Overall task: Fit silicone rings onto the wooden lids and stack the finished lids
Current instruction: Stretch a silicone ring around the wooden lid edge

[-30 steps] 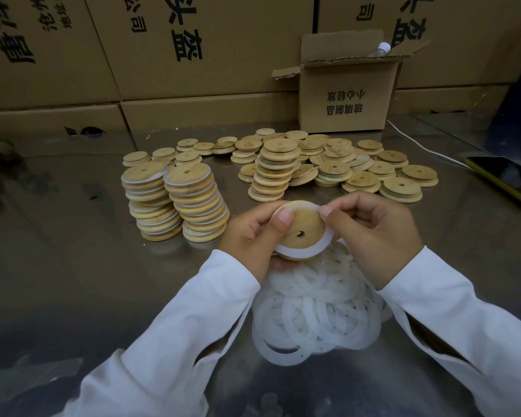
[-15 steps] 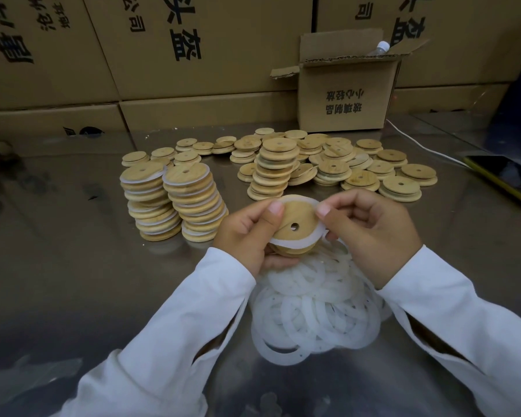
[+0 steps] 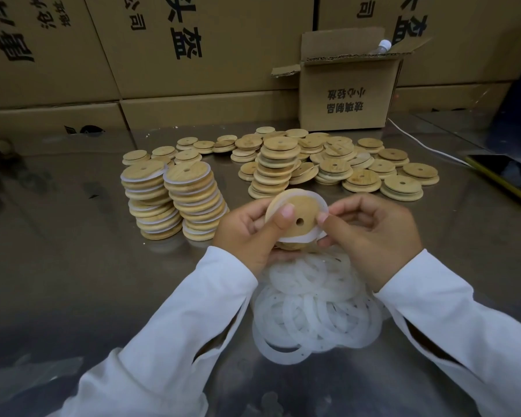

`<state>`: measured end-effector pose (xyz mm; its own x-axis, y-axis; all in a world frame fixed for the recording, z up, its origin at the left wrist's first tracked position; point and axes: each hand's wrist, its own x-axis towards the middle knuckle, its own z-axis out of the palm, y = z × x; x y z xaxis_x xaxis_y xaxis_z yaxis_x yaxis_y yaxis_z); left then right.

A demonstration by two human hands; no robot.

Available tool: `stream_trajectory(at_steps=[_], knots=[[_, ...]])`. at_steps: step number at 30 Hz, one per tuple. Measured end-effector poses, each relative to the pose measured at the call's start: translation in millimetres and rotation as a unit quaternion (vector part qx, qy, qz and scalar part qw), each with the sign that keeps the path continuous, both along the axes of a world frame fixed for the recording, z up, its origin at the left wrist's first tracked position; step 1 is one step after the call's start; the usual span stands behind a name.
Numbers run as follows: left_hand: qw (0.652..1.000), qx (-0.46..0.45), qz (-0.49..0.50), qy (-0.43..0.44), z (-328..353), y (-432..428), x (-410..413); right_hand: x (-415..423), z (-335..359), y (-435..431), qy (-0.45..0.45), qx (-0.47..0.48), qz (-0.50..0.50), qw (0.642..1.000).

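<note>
**Head view, centre of frame**

**A:** Your left hand [image 3: 247,233] grips the round pale wooden lid with a small centre hole [image 3: 295,219], thumb pressed flat on its face. It is held just above the heap of loose translucent white silicone rings [image 3: 313,311]. Your right hand [image 3: 370,233] pinches the edge of the white silicone ring [image 3: 295,238] being worked round that lid's rim.

**B:** What could go wrong?

**A:** The ring flares off the wood at upper right, and I cannot tell whether it is seated all round. If you release early, it may spring off or sit twisted, and the lid would then stack crooked.

**B:** And the stacking?

**A:** Left of centre, your two tall stacks of ringed wooden lids [image 3: 175,200] stand side by side, uneven down their height. A hard or off-centre landing could topple a column across the grey metal table [image 3: 73,266], perhaps into the bare wooden lids [image 3: 358,167] spread at upper centre.

**B:** Anything nearer?

**A:** Your white sleeves [image 3: 193,326] flank the ring heap, and a careless sweep could scatter it.
</note>
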<state>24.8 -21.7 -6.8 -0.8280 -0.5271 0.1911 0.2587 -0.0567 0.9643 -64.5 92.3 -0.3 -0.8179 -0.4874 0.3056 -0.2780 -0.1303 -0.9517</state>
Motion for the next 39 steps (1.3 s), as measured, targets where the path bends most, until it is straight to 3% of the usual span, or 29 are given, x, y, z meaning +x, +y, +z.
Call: stream_trajectory(at_steps=[28,39], knots=[[0.992,0.124,-0.024,-0.012,-0.7,-3.3,-1.9,-3.7,13.8,4.8,-0.027,0.076,0.030,0.996],[0.990,0.138,-0.018,-0.014,-1.7,-9.3,-1.0,1.2,7.1,1.8,0.046,0.096,0.032,0.994]])
